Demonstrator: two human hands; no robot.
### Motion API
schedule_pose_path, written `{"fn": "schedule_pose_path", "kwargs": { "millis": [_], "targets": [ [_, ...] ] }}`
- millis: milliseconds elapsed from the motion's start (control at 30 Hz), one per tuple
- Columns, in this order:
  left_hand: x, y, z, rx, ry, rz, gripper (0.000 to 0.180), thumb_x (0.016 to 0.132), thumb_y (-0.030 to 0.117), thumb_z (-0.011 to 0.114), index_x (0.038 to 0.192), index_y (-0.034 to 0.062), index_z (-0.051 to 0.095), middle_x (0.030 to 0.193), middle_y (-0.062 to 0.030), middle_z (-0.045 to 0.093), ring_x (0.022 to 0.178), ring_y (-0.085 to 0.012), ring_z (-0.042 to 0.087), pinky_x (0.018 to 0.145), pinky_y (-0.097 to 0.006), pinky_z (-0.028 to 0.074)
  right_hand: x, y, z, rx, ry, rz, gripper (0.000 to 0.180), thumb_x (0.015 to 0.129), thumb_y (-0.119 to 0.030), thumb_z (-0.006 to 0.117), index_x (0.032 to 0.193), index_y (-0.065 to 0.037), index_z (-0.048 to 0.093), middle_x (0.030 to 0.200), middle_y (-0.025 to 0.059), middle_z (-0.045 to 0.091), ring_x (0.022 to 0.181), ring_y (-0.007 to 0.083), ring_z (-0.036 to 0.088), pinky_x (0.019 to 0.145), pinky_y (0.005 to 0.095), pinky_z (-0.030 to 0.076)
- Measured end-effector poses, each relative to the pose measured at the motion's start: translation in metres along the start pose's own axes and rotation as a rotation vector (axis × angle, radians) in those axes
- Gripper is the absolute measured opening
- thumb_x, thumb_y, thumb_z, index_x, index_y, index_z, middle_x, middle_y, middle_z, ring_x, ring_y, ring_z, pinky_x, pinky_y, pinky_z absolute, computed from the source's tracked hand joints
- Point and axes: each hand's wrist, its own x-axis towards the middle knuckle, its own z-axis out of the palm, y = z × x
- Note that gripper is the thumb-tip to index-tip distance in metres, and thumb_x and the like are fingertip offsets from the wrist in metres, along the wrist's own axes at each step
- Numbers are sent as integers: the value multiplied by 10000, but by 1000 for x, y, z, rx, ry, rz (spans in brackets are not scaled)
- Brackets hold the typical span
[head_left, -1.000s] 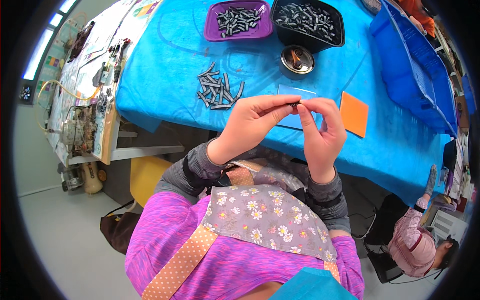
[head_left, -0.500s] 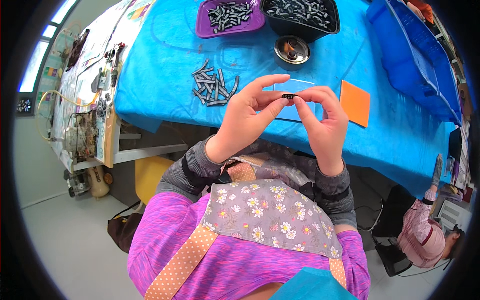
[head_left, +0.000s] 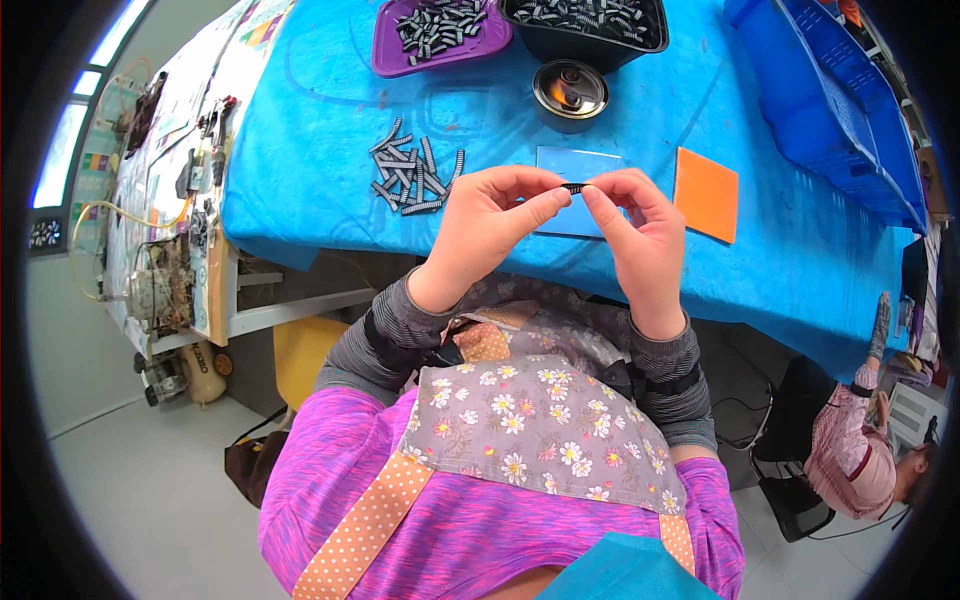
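A small black piece with light ribs (head_left: pixel 573 188) is pinched between the fingertips of both my hands, above the table's front part. My left hand (head_left: pixel 480 230) grips its left end with thumb and forefinger. From the other side, the thumb and fingers of my right hand (head_left: pixel 645 240) close on its right end. Beneath my hands lies a flat blue sheet (head_left: pixel 580 162), partly covered by them. To the left of my left hand is a loose pile of grey and black ribbed strips (head_left: pixel 410 175).
An orange square (head_left: pixel 706 195) lies right of the blue sheet. Farther back stand a round metal tin (head_left: pixel 570 92), a purple tray (head_left: pixel 440 64) and a black tub (head_left: pixel 585 45), both holding ribbed pieces. Blue plastic crates (head_left: pixel 800 120) stand at right. A person (head_left: pixel 850 455) sits at far right.
My left forefinger, raised before, has come down onto the piece. Both hands still hold it in nearly the same place. The view has shifted slightly.
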Motion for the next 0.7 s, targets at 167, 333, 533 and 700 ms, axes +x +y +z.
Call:
{"fn": "schedule_pose_path", "kwargs": {
  "millis": [167, 333, 533, 700],
  "targets": [
    [2, -4, -5, -7, 18, -35, 180, 851, 100, 670, 964, -38, 658, 862, -96, 677, 785, -130, 631, 718, -256, 508, 1, 13, -3, -87, -32, -16, 150, 805, -117, 688, 902, -8, 649, 908, 72, 640, 842, 175, 571, 764, 292, 444],
    [3, -5, -12, -123, 44, -71, 182, 856, 119, 666, 956, -33, 658, 856, -97, 673, 781, -139, 636, 727, -261, 515, 6, 17, -27, -773, -236, -239, 528, 723, -214, 757, 1180, -48, 553, 1241, 153, 532, 1178, 318, 472, 955, 394, 405],
    [6, -6, -17, -119, 87, -81, 186, 861, 129, 665, 960, -29, 659, 861, -97, 672, 795, -137, 640, 738, -257, 521, 8, 27, -29, -882, -373, -204, 782, 664, -324, 795, 1316, -62, 452, 1403, 190, 390, 1326, 356, 332, 1056, 459, 312],
    [14, -3, -20, -79, 151, -57, 185, 862, 129, 664, 963, -27, 665, 856, -88, 670, 786, -125, 634, 734, -244, 516, 11, 29, -22, -885, -300, -226, 800, 632, -374, 807, 1288, -65, 467, 1344, 196, 436, 1290, 360, 371, 1060, 524, 271]
  ]
}}
